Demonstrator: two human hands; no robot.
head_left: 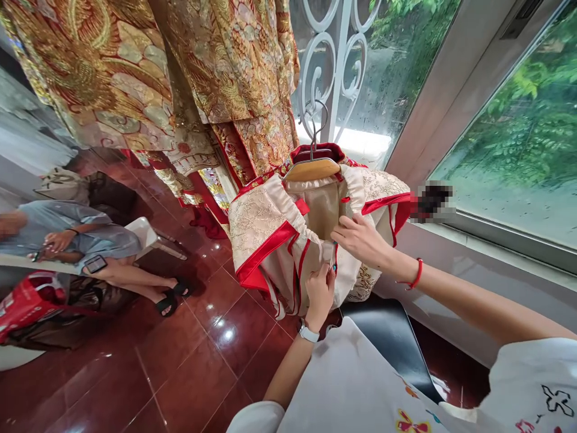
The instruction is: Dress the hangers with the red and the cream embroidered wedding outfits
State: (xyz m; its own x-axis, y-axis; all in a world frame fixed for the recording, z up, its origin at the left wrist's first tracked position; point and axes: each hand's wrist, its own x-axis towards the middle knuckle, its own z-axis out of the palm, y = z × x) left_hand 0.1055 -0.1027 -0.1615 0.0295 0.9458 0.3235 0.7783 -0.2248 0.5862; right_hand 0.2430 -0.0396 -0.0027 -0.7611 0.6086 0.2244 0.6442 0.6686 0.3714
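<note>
A cream brocade garment with red trim (265, 231) hangs inside out on a wooden hanger (312, 169), whose metal hook catches on a white scrolled window grille (336, 66). My left hand (319, 293), with a white watch on its wrist, pinches the cream lining near the garment's middle. My right hand (363, 240), with a red cord on its wrist, grips the same fabric just above, fingers closed on the cloth. The two hands almost touch.
Gold and red embroidered robes (180, 78) hang at the upper left. A black seat (392, 343) stands under the garment. A seated person (81, 246) is at the left on a white chair, with a red bag (27, 300) beside them. Glossy red floor tiles (180, 373) lie below, windows to the right.
</note>
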